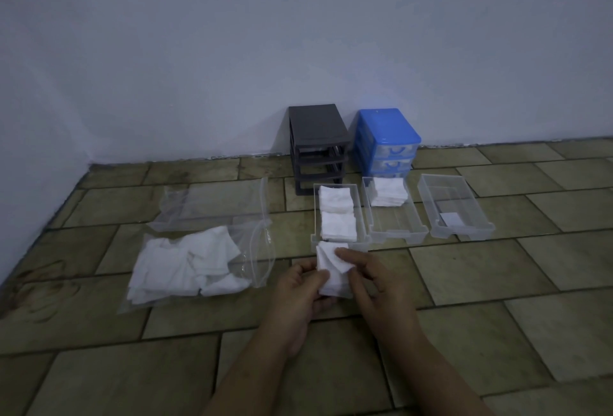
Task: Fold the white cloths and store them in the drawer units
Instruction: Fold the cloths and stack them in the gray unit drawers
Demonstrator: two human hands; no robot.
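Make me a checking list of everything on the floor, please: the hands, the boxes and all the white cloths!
Surface: tan tiled floor, stained at left.
Job's things: three clear plastic drawers lie out; left drawer holds two folded white cloths, middle drawer one stack at its far end, right drawer only a small paper label. A clear zip bag holds unfolded white cloths. The grey drawer frame stands empty beside the blue drawer unit.
Clutter: an empty clear bag.
Hands: left hand and right hand pinch one white cloth with their fingers.
Cables: nothing seen.
Surroundings: plain pale wall.
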